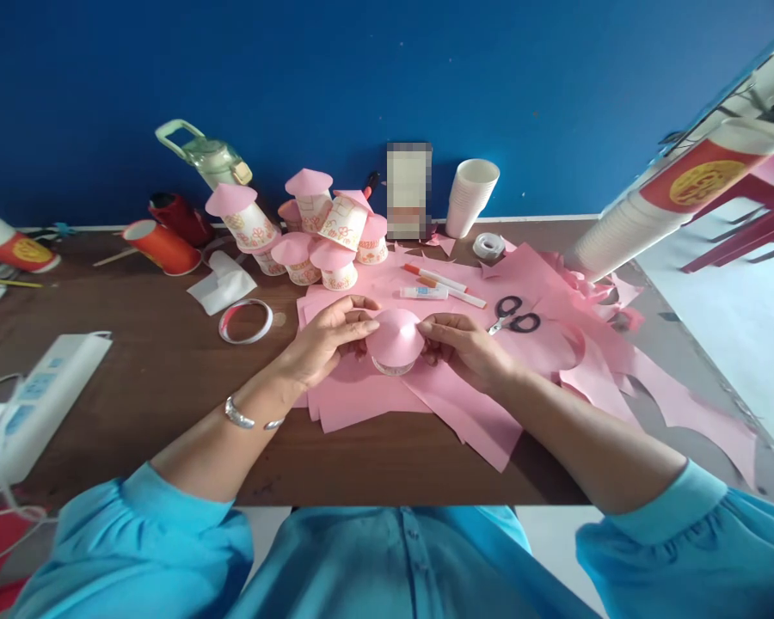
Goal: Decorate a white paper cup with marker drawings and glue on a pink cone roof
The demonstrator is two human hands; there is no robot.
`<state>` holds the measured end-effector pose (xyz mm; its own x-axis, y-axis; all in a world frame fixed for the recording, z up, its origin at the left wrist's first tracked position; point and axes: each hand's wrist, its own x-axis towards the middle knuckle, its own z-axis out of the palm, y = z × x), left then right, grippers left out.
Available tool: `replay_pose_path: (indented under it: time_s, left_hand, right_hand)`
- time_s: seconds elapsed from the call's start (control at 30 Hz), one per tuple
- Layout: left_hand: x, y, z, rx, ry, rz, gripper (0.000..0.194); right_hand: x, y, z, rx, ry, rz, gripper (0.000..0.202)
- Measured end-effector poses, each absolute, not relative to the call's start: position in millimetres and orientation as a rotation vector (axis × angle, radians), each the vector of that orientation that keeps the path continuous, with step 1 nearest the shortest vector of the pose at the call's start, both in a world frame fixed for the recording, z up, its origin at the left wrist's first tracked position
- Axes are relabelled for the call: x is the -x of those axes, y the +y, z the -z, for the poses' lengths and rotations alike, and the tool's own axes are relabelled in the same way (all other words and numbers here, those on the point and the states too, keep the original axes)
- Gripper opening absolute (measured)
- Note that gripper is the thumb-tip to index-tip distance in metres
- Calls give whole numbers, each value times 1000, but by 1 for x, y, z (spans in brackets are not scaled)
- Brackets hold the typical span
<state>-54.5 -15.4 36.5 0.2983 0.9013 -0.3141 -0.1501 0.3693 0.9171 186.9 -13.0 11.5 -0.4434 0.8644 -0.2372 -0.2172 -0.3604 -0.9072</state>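
Between my two hands, a pink paper cone (pixel 396 335) sits on top of a small paper cup (pixel 393 368), of which only the patterned lower edge shows. My left hand (pixel 339 335) pinches the cone's left rim between thumb and fingers. On the opposite side, my right hand (pixel 461 342) pinches the right rim. Pink paper sheets (pixel 361 400) lie beneath. Just beyond the cone are a glue stick (pixel 424 293) and several markers (pixel 445 279). Black-handled scissors (pixel 512 318) rest on the paper to the right of my right hand.
Several decorated cups with pink cone roofs (pixel 313 232) stand at the back left. White cups (pixel 470 198) and a tape roll (pixel 488 247) are behind the paper. A tall cup stack (pixel 677 206) leans at right. A tape ring (pixel 246 321) and a power strip (pixel 45 404) lie left.
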Motion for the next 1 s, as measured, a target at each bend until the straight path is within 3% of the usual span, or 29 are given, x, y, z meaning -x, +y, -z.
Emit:
replay_pose_path:
  time_s: [1.0]
  left_hand:
    - [55,-15,-18,-806,946,-856,46]
  right_hand:
    - [-189,-13,-12,1002,-1127,-1936,46]
